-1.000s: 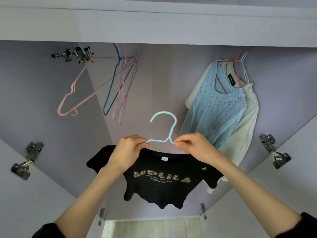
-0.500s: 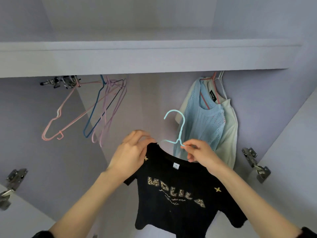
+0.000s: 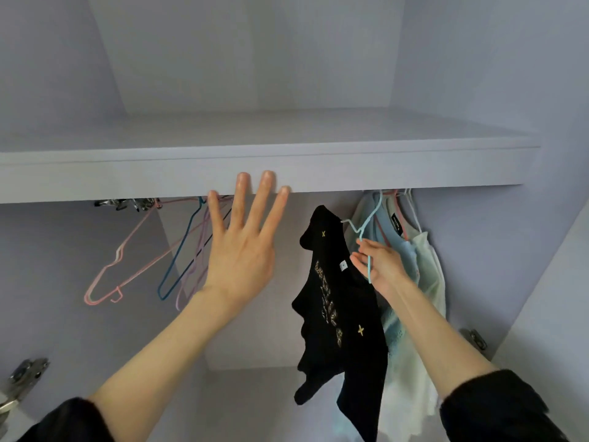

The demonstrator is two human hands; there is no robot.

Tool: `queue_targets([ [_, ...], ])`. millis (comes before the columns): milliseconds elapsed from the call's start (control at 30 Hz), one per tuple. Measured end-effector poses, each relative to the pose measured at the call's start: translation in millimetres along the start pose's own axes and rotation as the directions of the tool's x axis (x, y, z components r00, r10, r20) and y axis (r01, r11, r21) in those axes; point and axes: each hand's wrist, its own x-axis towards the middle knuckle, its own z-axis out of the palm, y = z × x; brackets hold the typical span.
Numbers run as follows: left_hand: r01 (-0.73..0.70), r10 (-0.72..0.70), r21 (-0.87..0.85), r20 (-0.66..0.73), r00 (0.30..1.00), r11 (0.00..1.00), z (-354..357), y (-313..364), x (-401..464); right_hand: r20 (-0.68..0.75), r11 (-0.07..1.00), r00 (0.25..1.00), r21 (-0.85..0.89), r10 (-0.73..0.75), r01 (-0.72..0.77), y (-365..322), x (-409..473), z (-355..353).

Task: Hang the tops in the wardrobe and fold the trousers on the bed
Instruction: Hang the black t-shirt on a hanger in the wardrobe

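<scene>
Fingers [image 3: 366, 266] of the right hand [image 3: 381, 266] are pinching the light blue hanger [image 3: 366, 224], its hook reaching up under the shelf [image 3: 350, 173]; the black top [image 3: 334, 282] is dangling below, left hand [image 3: 242, 250] spreading open.

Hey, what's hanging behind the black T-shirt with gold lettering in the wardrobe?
Behind the black T-shirt with gold lettering hang a light blue knit top and a white top. Their left parts are covered.
</scene>
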Motion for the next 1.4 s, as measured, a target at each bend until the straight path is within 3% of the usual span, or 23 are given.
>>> queue_targets([
  [200, -0.028, 0.03, 0.05, -0.047, 0.998, 0.998, 14, -3, -1, 0.048, 0.994, 0.999, 0.104, -0.024, 0.019, -21, 37, 8],
  [567, -0.024, 0.026, 0.038, -0.064, 0.998, 0.999, 16, -1, 0, -0.001, 0.99, 0.999, 0.134, -0.05, 0.049, -43, 81, 28],
  [733, -0.016, 0.017, 0.03, -0.057, 0.998, 0.999, 15, -1, -2, -0.107, 0.999, 0.994, -0.025, -0.026, 0.024, -40, 87, 26],
  [900, -0.016, 0.016, 0.031, 0.002, 1.0, 0.999, 12, -1, -2, -0.275, 0.977, 0.946, -0.17, -0.17, 0.126, -41, 88, 20],
  [1000, 0.009, -0.009, 0.006, 0.008, 1.0, 1.0, 10, 3, -2, -0.275, 0.931, 0.917, -0.304, -0.29, 0.203, -40, 80, 7],
  [1200, 0.063, -0.028, -0.255, 0.139, 0.99, 0.965, 2, 33, -30, -0.031, 0.666, 0.887, -0.672, -0.461, 0.323, -23, 22, -21],
  [1300, 0.042, 0.068, -0.463, 0.217, 0.974, 0.885, 0, 60, -54, 0.012, 0.655, 0.902, -0.684, -0.431, 0.321, -9, -30, -49],
  [1400, 0.16, 0.092, -0.619, 0.355, 0.93, 0.769, 9, 78, -78, 0.061, 0.625, 0.925, -0.72, -0.376, 0.301, 18, -79, -71],
])
